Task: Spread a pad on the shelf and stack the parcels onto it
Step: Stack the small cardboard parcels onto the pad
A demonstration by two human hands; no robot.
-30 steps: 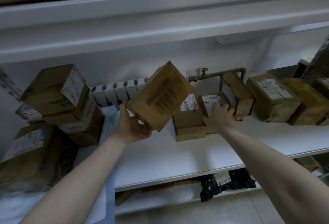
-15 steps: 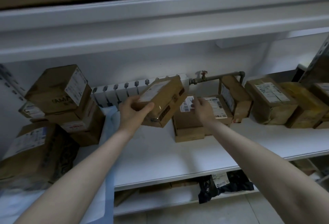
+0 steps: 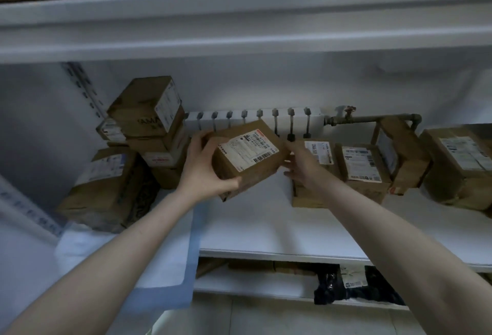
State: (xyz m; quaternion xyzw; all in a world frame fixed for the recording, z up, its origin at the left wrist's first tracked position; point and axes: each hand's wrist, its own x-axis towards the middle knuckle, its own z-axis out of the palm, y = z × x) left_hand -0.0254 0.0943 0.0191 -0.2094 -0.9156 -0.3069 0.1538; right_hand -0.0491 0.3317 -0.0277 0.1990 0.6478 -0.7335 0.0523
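Item under inspection: the parcel [image 3: 247,156]. I find it in the air above the shelf [image 3: 279,228], between the stack [image 3: 149,126] on the left and the row of parcels [image 3: 362,166] on the right, touching neither.

Change noted: a second ago it stood on edge with its printed underside towards me. It is now turned label-up and lies nearer flat.

The left hand [image 3: 205,172] grips its near left corner, thumb along the front face and fingers curled over the top edge.

The right hand [image 3: 303,166] has left the row and come to the parcel's right end. Its fingers touch there, but I cannot tell whether they grip or only steady.

The pale blue pad [image 3: 165,268] lies under the stack and hangs over the shelf front.

Judgement: the parcel is oriented for placing, and setting it on the stack remains.
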